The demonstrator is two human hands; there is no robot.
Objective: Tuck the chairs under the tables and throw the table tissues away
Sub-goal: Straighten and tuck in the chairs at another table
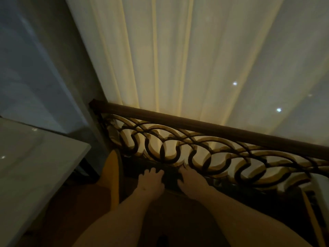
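Both my hands rest side by side on the dark top edge of a chair back (pixel 170 177), low in the middle of the view. My left hand (pixel 151 180) has its fingers curled over that edge. My right hand (pixel 191 182) grips it the same way, a little to the right. A yellow padded part of a chair (pixel 111 175) shows just left of my hands, next to the corner of a pale marble-look table (pixel 35 166). The light is dim and the rest of the chair is hidden in shadow. No tissues are visible.
Right behind the chair runs an ornate dark railing (pixel 204 150) with curled scrollwork and a wooden handrail. Sheer cream curtains (pixel 178 59) hang beyond it. A grey wall (pixel 35 68) rises at the left. Another yellow edge (pixel 307 202) shows at the far right.
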